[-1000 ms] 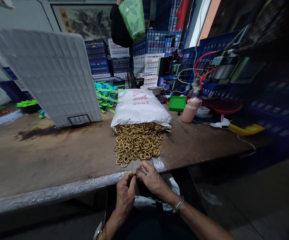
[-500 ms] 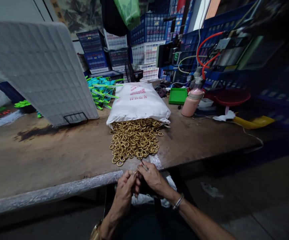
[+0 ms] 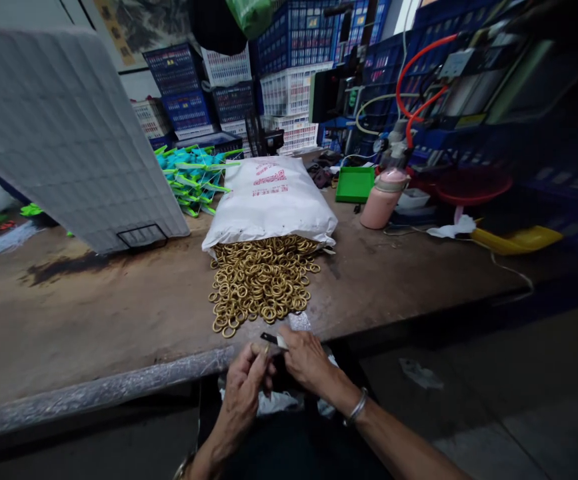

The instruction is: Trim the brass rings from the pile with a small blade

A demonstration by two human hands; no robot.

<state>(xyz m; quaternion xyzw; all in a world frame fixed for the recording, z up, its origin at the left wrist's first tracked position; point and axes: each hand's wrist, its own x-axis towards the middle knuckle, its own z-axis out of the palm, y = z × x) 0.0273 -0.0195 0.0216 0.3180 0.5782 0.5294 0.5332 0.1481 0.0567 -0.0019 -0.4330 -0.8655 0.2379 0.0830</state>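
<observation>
Many gold-coloured rings spill in a pile from the mouth of a white sack with red print. In front of the pile, at the table's wrapped front edge, my left hand pinches a ring, of which only a small part shows between the fingertips. Close to its right, my right hand is closed on a small tool with a dark flat blade, which points left above the left fingertips. The tool's handle is mostly hidden in the fingers.
A white ribbed panel stands on the table at left. Green and blue plastic pieces lie behind it. Right of the sack are a green tray, a pink bottle and a yellow scoop. Stacked crates fill the back.
My right hand has moved slightly away from my left, and the tool's dark blade now shows, pointing left. The whole view has shifted a little. My left hand keeps its pinch.
</observation>
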